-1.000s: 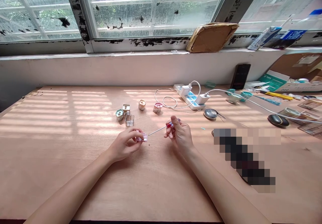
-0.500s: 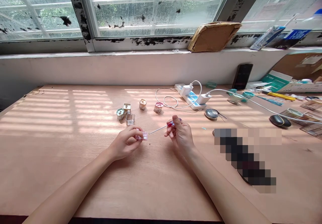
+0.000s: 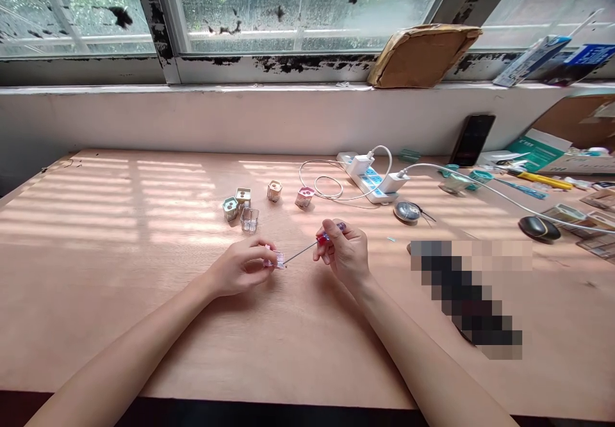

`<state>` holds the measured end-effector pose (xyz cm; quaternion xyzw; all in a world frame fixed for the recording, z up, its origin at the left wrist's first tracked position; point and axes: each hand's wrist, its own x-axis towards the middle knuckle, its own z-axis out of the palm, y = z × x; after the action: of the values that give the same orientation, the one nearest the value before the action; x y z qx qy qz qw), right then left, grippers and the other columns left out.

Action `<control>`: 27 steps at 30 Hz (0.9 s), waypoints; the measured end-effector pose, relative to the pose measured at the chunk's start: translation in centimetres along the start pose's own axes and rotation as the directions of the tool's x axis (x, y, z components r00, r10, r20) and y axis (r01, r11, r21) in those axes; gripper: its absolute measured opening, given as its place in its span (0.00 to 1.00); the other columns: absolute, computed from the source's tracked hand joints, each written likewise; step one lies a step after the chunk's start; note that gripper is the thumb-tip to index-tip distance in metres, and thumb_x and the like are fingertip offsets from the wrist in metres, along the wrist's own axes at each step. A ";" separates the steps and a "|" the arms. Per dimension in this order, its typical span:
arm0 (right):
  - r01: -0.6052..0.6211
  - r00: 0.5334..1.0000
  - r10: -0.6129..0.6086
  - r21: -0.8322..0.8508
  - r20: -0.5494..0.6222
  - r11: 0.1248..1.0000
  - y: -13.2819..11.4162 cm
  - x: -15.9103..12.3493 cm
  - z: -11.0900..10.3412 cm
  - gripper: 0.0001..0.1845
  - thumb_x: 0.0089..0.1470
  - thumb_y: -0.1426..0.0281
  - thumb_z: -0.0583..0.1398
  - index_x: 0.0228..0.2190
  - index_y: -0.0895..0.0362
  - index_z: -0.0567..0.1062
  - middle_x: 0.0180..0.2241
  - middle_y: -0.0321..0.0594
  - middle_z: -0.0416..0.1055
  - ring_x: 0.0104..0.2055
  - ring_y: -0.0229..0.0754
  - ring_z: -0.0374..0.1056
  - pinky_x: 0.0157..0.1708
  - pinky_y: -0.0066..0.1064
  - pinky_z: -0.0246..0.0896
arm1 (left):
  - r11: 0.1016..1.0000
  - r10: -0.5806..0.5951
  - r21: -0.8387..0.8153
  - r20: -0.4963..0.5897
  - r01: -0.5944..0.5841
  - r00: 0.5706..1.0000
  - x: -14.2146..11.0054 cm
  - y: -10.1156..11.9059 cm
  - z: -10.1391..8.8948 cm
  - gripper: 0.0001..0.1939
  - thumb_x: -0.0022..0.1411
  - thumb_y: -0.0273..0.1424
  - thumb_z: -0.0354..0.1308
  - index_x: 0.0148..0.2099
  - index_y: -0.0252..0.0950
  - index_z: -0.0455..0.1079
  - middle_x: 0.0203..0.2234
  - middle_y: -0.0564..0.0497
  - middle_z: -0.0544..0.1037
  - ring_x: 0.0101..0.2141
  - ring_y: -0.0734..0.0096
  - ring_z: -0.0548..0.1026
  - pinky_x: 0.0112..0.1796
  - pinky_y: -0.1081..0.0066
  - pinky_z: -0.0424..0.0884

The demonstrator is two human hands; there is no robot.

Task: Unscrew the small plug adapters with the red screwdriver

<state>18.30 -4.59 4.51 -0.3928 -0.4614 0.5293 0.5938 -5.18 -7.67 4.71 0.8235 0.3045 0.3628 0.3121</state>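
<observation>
My left hand (image 3: 246, 265) pinches a small see-through pink plastic piece (image 3: 276, 259), low over the tabletop; the fingers hide part of it. Held by its red and blue handle in my right hand (image 3: 342, 251) is a screwdriver (image 3: 302, 252). Its shaft slants down to the left, with the tip close beside the pink piece. A tiny dark speck, perhaps a screw (image 3: 286, 266), shows at the tip; whether they touch I cannot tell. Beyond my hands stand a teal pencil sharpener (image 3: 230, 207), an orange one (image 3: 274, 190), a pink one (image 3: 305, 196) and a clear container (image 3: 250, 219).
A white power strip (image 3: 368, 177) with plugged-in chargers and cables lies at the back. To the right are a round silver object (image 3: 407, 211), a black mouse (image 3: 539, 228), a yellow cutter (image 3: 541, 179) and a blurred-out dark object (image 3: 464, 299). A phone (image 3: 473, 140) leans on the wall.
The screwdriver tip has come down to the dark speck beside the pink piece. Both hands keep their grips. My view has tilted slightly downward.
</observation>
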 end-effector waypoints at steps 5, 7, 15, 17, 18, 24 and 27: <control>0.031 0.999 -0.031 -0.005 0.022 0.999 0.2 0.1 -0.1 0.27 0.45 0.49 0.72 0.19 0.59 0.72 0.15 0.34 0.66 0.11 0.36 0.64 0.06 0.22 0.49 | 0.999 -0.053 -0.004 0.012 0.053 0.999 -0.2 -0.1 -0.1 0.09 0.61 0.23 0.58 0.44 0.36 0.70 0.38 0.48 0.76 0.37 0.68 0.75 0.41 0.70 0.72; 0.050 0.998 -0.050 -0.009 0.039 0.999 0.4 0.1 -0.1 0.27 0.46 0.50 0.72 0.19 0.59 0.73 0.15 0.34 0.66 0.11 0.36 0.65 0.06 0.22 0.49 | 0.993 -0.115 -0.035 0.016 0.115 0.993 -0.3 -0.1 -0.1 0.13 0.59 0.23 0.59 0.47 0.37 0.67 0.37 0.50 0.76 0.37 0.69 0.75 0.42 0.70 0.72; 0.116 0.991 -0.109 -0.086 0.080 0.990 0.0 -0.2 0.3 0.27 0.47 0.49 0.70 0.19 0.58 0.73 0.14 0.34 0.67 0.11 0.36 0.63 0.06 0.23 0.52 | 0.981 -0.183 -0.047 0.065 0.187 0.981 -0.2 0.1 -0.1 0.13 0.60 0.25 0.59 0.47 0.38 0.65 0.37 0.50 0.77 0.38 0.68 0.76 0.42 0.69 0.72; 0.120 0.990 -0.111 -0.095 0.092 0.988 -0.2 -0.3 0.3 0.26 0.48 0.49 0.70 0.19 0.58 0.73 0.13 0.34 0.67 0.10 0.36 0.63 0.07 0.24 0.52 | 0.983 -0.179 -0.035 0.076 0.182 0.981 -0.1 0.0 0.0 0.13 0.60 0.25 0.59 0.47 0.38 0.66 0.36 0.51 0.76 0.37 0.69 0.75 0.41 0.70 0.71; 0.121 0.989 -0.112 -0.097 0.098 0.988 -0.2 -0.4 0.4 0.26 0.48 0.49 0.70 0.19 0.58 0.73 0.13 0.34 0.67 0.10 0.36 0.63 0.07 0.24 0.53 | 0.984 -0.175 -0.030 0.080 0.178 0.981 -0.1 0.0 0.0 0.13 0.60 0.25 0.59 0.47 0.38 0.66 0.36 0.51 0.76 0.36 0.69 0.75 0.40 0.70 0.70; 0.128 0.985 -0.110 -0.128 0.136 0.983 -0.3 -0.7 0.4 0.24 0.50 0.51 0.70 0.20 0.58 0.74 0.13 0.35 0.68 0.11 0.35 0.62 0.08 0.24 0.54 | 0.984 -0.176 -0.012 0.086 0.177 0.981 -0.3 -0.4 0.1 0.13 0.59 0.25 0.60 0.47 0.38 0.67 0.35 0.52 0.75 0.35 0.70 0.73 0.39 0.71 0.69; 0.129 0.984 -0.110 -0.133 0.141 0.983 -0.4 -0.7 0.5 0.24 0.51 0.52 0.70 0.20 0.58 0.74 0.13 0.34 0.68 0.11 0.35 0.62 0.08 0.24 0.54 | 0.983 -0.178 -0.022 0.087 0.180 0.980 -0.3 -0.4 0.1 0.13 0.59 0.25 0.60 0.47 0.37 0.67 0.36 0.52 0.75 0.36 0.70 0.74 0.39 0.70 0.70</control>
<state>17.91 -5.34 4.89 -0.3693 -0.5593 0.4837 0.5629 -5.38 -7.65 4.30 0.8027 0.3585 0.3025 0.3683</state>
